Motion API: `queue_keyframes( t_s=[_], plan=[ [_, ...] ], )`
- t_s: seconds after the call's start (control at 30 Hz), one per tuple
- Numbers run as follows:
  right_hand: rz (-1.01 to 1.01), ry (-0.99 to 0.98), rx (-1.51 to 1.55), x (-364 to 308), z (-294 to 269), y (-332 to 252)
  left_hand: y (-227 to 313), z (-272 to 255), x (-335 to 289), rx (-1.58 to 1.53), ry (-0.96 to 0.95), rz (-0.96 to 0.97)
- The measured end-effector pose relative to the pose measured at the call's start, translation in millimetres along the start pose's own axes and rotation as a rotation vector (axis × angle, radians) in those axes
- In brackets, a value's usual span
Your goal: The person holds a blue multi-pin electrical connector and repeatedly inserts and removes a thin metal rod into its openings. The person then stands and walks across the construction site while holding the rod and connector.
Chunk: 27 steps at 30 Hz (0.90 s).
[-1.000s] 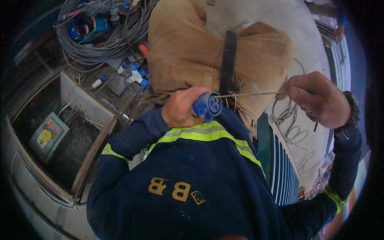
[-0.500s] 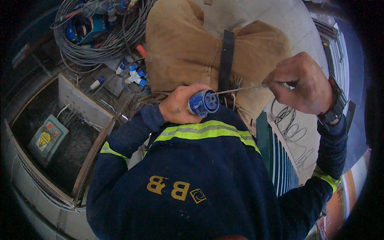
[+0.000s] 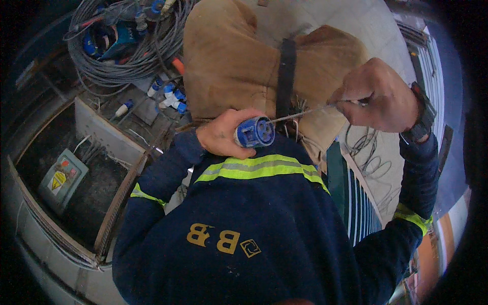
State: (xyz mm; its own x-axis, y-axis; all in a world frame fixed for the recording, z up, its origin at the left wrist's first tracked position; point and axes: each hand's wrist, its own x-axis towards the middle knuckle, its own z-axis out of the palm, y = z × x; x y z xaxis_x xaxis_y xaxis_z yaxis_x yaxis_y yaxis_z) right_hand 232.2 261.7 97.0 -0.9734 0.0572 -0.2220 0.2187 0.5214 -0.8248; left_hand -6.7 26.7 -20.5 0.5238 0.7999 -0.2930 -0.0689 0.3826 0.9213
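My left hand (image 3: pixel 223 134) is closed round a round blue industrial socket connector (image 3: pixel 255 132), its holed face turned to the right. Between the fingertips of my right hand (image 3: pixel 378 96) is a thin metal rod (image 3: pixel 302 114), which slants down to the left. The rod's far tip meets the upper right edge of the connector's face; whether it enters a hole I cannot tell. If the rod has a handle, my right fingers hide it.
Coiled grey cable (image 3: pixel 117 73) lies at the upper left, near white-and-blue connectors (image 3: pixel 172 98). An open metal-framed box at the left holds a grey enclosure (image 3: pixel 62 180) with a yellow warning label. Loose thin wire (image 3: pixel 368 157) lies on the floor at the right.
My left hand and the connector have shifted slightly left, and the connector's face has turned a little. My right hand has moved slightly left and up, still holding the rod at the connector.
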Motion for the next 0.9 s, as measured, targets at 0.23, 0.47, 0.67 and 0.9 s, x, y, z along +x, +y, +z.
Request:
queue_keyframes(
  t_s=[0.23,0.47,0.67,0.9],
  plan=[
    [0.261,-0.038,0.259,-13,13,-19,20,-17,-14,0.175,-0.041,-0.055],
    [0.886,-0.289,0.763,-9,4,-36,20,20,-28,0.65,0.281,-0.027],
    [-0.104,-0.125,-0.342,-14,34,-38,14,-21,-22,0.021,-0.243,-0.124],
    [0.305,-0.182,0.29,2,50,-76,12,-56,-25,-0.339,-0.749,-0.302]
  ],
)
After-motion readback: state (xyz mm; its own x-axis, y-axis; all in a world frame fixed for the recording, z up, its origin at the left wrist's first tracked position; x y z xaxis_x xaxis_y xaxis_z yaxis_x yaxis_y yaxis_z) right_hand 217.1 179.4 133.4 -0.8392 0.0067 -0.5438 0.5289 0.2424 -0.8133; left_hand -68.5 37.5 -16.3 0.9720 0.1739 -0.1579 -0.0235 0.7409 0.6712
